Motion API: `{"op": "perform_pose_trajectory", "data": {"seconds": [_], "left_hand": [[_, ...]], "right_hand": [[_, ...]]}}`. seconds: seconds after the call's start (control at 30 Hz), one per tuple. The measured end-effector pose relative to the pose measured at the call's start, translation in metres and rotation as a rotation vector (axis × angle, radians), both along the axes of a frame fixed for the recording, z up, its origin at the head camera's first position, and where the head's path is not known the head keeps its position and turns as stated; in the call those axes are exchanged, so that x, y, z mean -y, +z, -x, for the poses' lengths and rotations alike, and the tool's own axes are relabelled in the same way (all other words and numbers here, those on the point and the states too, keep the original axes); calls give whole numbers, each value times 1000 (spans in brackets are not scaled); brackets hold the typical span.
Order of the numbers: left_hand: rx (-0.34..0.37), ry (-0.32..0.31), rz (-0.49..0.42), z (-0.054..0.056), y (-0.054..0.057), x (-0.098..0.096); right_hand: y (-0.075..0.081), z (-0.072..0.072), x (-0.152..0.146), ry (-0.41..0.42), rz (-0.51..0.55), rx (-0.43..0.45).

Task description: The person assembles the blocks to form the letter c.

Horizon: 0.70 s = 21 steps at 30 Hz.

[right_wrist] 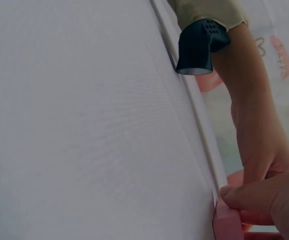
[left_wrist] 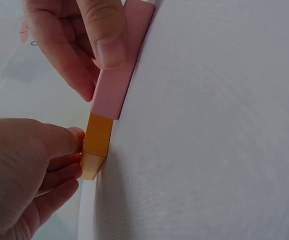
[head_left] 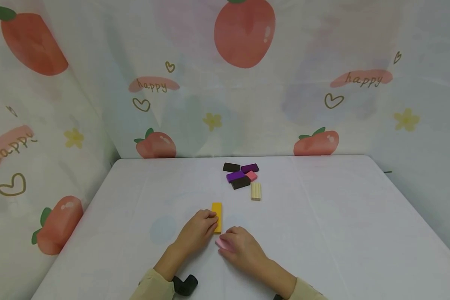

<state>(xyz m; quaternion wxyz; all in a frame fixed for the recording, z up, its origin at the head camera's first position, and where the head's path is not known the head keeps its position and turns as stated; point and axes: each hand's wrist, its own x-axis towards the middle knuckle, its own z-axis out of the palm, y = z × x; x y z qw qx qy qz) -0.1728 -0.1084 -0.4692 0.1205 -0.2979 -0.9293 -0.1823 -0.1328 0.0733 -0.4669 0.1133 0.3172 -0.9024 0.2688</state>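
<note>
The person's two arms come in over the near side of the tabletop (head_left: 322, 216), and from where I stand both forearms slant inward, so that the hands almost meet near the middle. The left hand (head_left: 198, 227) is bent over a yellow block (head_left: 217, 207), gripping it from the side of the left edge with curled fingers; this block lies flat, its length pointing toward the far edge. The right hand (head_left: 245, 248) is a little closer to the near side and pinches a pink block (left_wrist: 117, 95), with the thumb on one face. The pink block is just by the near end of the yellow one; whether they touch, I cannot tell. The right hand covers a good part of it from above. Further on, a loose group lies close to the middle of the far edge: a dark brown block (head_left: 231, 167), a plum block (head_left: 249, 168), a violet block (head_left: 235, 176), a second dark brown block (head_left: 241, 183) and a small coral block (head_left: 251, 176). A pale wooden block (head_left: 256, 191) lies on the near side of this group, between it and the hands. Under the left sleeve (head_left: 153, 287) a black device (head_left: 186, 285) sticks out at the wrist. Behind the far edge hangs a printed cloth (head_left: 255, 137).
</note>
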Motion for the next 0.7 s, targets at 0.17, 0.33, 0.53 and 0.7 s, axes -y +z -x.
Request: {"op": "perform_pose_trajectory", "data": {"seconds": [0.17, 0.33, 0.53, 0.7], "left_hand": [[-4, -3, -6, 1, 0, -1], [4, 3, -2, 0, 1, -1], [29, 19, 8, 0, 1, -1], [12, 19, 11, 0, 1, -1]], "right_hand": [[-3, 1, 1, -2, 56, 34], [-5, 0, 3, -18, 112, 80], [-9, -2, 5, -54, 152, 66], [-10, -3, 6, -71, 167, 76]]}}
